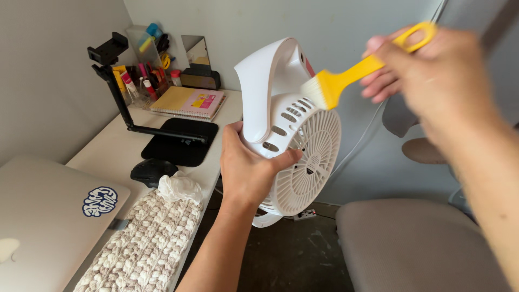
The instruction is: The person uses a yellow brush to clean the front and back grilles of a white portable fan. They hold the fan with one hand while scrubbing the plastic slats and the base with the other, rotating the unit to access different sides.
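Home desk nook, looks like a bedroom or study corner. White desk (121, 141) pushed into a plain wall corner. On it: closed silver laptop (48, 216) with a sticker, black mouse (151, 171), black pad (181, 141) with a phone-holder arm (116, 81) (clamp empty), spiral notebooks (186, 101), clear organiser (141, 65) stuffed with pens and markers, small mirror (195, 54). Knitted beige-and-white cloth (148, 243) lies along the desk edge. Grey padded chair (411, 243) beside the desk, bare concrete-looking floor (281, 259) with a power strip (305, 214) on it. Personal clutter, not a shared office.
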